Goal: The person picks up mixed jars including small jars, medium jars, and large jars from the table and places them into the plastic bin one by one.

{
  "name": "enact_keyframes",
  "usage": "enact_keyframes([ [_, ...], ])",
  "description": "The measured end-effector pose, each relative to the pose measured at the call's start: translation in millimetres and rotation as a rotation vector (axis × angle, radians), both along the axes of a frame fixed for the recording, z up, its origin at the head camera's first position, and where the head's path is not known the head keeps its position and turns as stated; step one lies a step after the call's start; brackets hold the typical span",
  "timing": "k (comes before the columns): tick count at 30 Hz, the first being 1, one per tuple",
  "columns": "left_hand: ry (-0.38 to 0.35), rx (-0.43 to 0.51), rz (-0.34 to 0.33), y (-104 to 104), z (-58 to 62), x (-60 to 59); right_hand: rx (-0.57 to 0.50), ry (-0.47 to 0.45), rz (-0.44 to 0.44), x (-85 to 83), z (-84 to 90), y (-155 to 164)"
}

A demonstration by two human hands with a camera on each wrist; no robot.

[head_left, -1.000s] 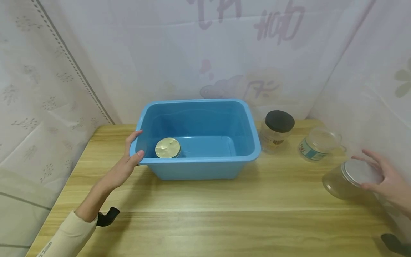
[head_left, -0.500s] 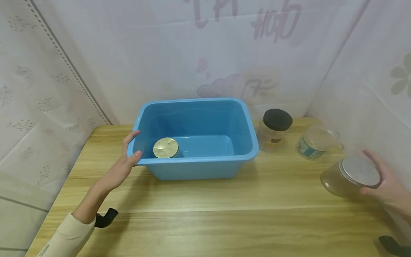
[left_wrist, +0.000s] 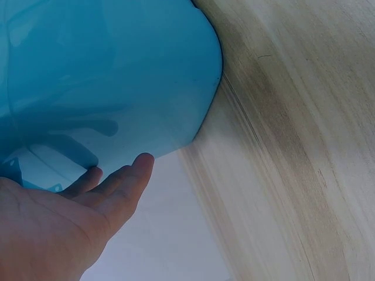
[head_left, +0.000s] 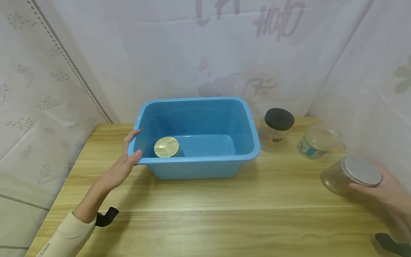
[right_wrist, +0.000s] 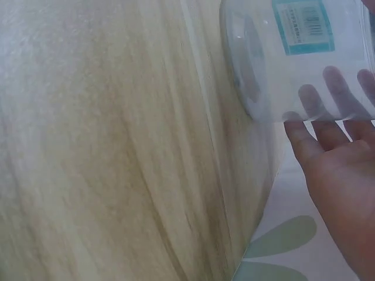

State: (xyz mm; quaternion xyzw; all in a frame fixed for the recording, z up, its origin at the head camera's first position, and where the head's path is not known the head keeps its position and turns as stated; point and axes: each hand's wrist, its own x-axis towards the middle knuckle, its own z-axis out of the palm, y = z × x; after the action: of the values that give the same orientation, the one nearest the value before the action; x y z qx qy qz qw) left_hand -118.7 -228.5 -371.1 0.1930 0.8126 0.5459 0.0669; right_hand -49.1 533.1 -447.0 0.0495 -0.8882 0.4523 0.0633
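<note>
My left hand (head_left: 120, 171) grips the front left corner of a blue plastic bin (head_left: 192, 168), thumb over the rim. The left wrist view has its fingers (left_wrist: 126, 184) against the outside of the bin wall. Inside the bin, at the left, stands a container with a gold foil top (head_left: 167, 147). On the right, my right hand (head_left: 386, 185) grips a clear jar (head_left: 334, 180) with a silver lid (head_left: 363, 170), near the lid. Its fingers show through the jar's clear wall in the right wrist view, beside a teal-edged barcode label (right_wrist: 303, 26).
Right of the bin stands a clear jar with a black lid (head_left: 276, 128). Beside it is a clear handled mug (head_left: 316, 142) with a teal label. Everything is on a wooden table (head_left: 208, 217), with pale printed cloth (head_left: 160, 53) hanging behind and at both sides.
My right hand's fingers have closed in around the silver-lidded jar, with the thumb now further along the lid's near edge. The left hand and the bin have stayed put.
</note>
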Motion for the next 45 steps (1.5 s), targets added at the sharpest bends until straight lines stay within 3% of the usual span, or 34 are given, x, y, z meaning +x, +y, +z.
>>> enact_keyframes([
  [20, 0.007, 0.008, -0.019, 0.3, -0.8, 0.8, 0.057, 0.000, -0.049, -7.7, 7.4, 3.2],
  [30, 0.013, 0.009, -0.023, 0.1, 3.1, 2.6, 0.041, -0.012, -0.023, -14.0, 16.0, 5.3],
  [39, 0.005, 0.024, -0.028, 2.1, 1.0, 1.1, 0.004, 0.008, -0.006, -17.8, 19.0, 9.1],
  [45, -0.008, 0.012, -0.023, 1.1, -1.0, 1.2, 0.052, 0.050, -0.024, -21.3, 24.1, 8.3],
])
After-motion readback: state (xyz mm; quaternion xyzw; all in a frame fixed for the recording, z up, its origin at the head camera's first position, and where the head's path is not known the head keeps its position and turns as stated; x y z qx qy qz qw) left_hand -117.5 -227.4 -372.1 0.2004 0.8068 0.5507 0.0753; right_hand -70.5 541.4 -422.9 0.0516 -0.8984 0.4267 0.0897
